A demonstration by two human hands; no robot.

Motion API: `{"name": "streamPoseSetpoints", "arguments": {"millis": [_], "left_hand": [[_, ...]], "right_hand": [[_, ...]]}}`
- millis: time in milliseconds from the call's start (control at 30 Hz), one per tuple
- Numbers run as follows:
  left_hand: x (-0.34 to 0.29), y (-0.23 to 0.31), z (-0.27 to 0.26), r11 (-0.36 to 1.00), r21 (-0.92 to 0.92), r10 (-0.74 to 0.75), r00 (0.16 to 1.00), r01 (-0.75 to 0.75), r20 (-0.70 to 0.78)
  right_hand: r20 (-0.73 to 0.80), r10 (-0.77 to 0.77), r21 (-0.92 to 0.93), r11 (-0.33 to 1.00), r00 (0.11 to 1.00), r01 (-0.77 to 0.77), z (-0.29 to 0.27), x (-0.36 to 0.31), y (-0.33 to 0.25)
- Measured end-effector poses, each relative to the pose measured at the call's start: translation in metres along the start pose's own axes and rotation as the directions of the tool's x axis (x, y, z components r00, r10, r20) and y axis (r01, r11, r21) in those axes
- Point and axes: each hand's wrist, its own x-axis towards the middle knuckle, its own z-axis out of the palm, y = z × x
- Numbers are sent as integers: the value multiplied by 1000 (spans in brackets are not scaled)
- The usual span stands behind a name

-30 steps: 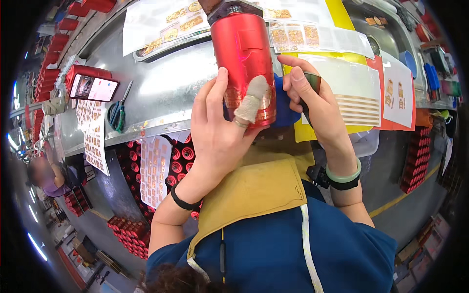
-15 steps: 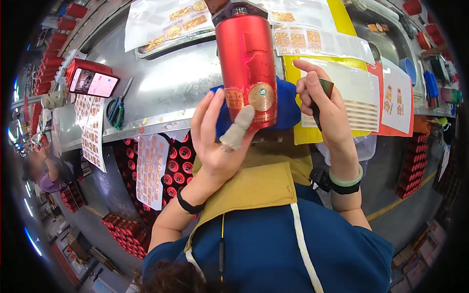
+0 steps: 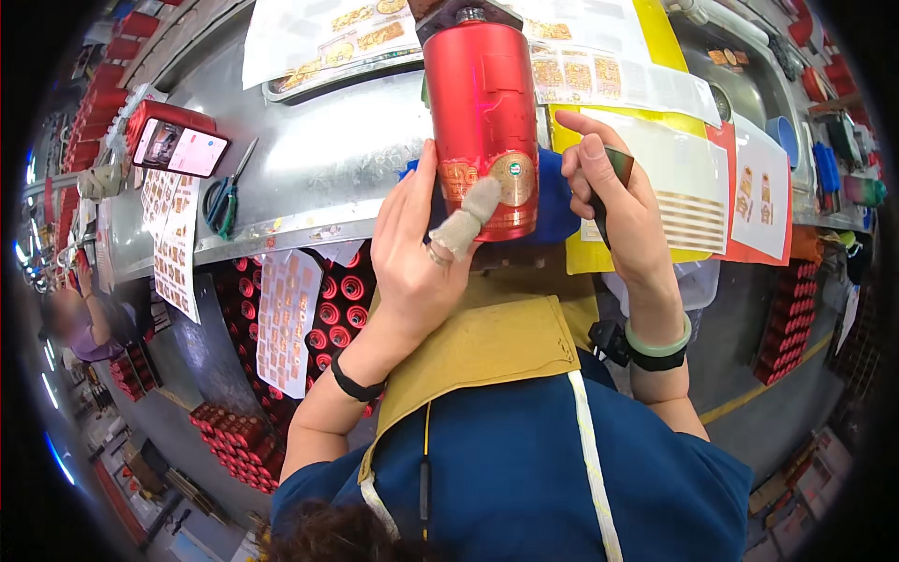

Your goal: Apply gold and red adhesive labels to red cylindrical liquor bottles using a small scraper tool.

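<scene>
A red bottle (image 3: 479,103) with gold decals near its base lies in front of me, its neck end pointing away into a dark holder (image 3: 448,13). My left hand (image 3: 412,258) grips its near end from the left. The thumb wears a beige cloth finger cover (image 3: 468,221) and presses beside a round gold emblem (image 3: 513,178). To the right of the bottle and apart from it, my right hand (image 3: 637,211) is curled around a dark, flat scraper-like piece (image 3: 620,163), index finger pointing left. A blue cloth-like thing (image 3: 559,201) shows behind the bottle's base.
Gold decal sheets (image 3: 609,77) lie on the metal table (image 3: 337,150), some over yellow sheeting (image 3: 599,262). At the left are a phone (image 3: 180,150), scissors (image 3: 225,201) and hanging decal sheets (image 3: 174,244). Red bottles (image 3: 328,314) stand below the table; another person (image 3: 89,328) is far left.
The bottle has shifted slightly right in the view, along with my left hand, whose fingers now lie closer together. My right hand has barely moved and keeps the dark piece.
</scene>
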Motion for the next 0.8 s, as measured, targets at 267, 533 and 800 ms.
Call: {"name": "streamPoseSetpoints", "arguments": {"millis": [267, 533, 800], "left_hand": [[-4, -7, 4, 956, -244, -179, 982, 162, -52], [1, -12, 8, 910, -285, -287, 954, 301, 92], [8, -7, -3, 977, -157, -128, 987, 142, 95]], "right_hand": [[11, -23, -131, 991, 1000, 25, -6, -2, -2], [-13, -475, -300, 841, 880, 450, 5, 6, -16], [436, -602, -601, 359, 669, 714, 22, 5, -53]]}}
